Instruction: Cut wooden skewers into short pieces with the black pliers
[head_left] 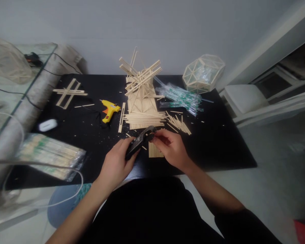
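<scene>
The black tool [140,141] is above the near part of the table [208,145], wrapped in the left hand [118,157], while the right hand [171,147] has its fingertips drawn together at the head, on what cannot be told. The step looks like trimming, and the next move seems to call for a steady pinch there, just short of the sticks [144,118] and glue gun [110,110]

The elongated hand tool [140,141] is black, like the flat tabletop [213,142]. The plastic glue gun [110,109] is yellow with an orange trigger [105,111], thin wooden sticks [144,118] pale beige, plastic wrappers [180,98] clear with green markings.
</scene>
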### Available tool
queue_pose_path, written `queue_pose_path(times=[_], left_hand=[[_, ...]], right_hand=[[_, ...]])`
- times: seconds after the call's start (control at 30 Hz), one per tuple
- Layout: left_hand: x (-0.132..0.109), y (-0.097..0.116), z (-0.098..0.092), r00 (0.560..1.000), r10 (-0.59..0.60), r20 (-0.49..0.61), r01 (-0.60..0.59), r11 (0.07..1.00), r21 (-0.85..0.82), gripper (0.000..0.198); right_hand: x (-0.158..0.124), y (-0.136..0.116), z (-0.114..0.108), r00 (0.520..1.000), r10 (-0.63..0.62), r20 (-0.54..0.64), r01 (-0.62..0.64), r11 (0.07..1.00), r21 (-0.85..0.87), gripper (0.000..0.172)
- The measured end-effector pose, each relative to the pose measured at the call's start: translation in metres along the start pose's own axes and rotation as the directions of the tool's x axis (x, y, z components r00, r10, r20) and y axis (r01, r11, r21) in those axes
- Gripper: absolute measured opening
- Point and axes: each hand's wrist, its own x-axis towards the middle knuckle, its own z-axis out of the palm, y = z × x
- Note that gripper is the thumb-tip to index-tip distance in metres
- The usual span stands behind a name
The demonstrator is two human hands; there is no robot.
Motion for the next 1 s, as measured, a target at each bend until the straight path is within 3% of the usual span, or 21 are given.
queue_pose_path(times=[0.33, 0.73, 1.0], left_hand=[[0.001, 0.004, 0.003, 0.998, -0.046, 0.039, 0.047, 0.998, -0.034, 0.017], [0.000, -0.007, 0.012, 0.995, -0.093, 0.038, 0.089, 0.991, 0.096, 0.011], [0.000, -0.008, 0.009, 0.997, -0.066, 0.038, 0.065, 0.998, 0.017, 0.014]], right_hand=[[0.000, 0.005, 0.000, 1.000, -0.016, -0.003, 0.016, 1.000, -0.026, 0.012], [0.002, 0.010, 0.002, 0.999, -0.038, 0.004, 0.038, 0.996, -0.078, 0.010], [0.004, 0.005, -0.002, 0.992, -0.065, 0.107, 0.075, 0.992, -0.097, 0.025]])
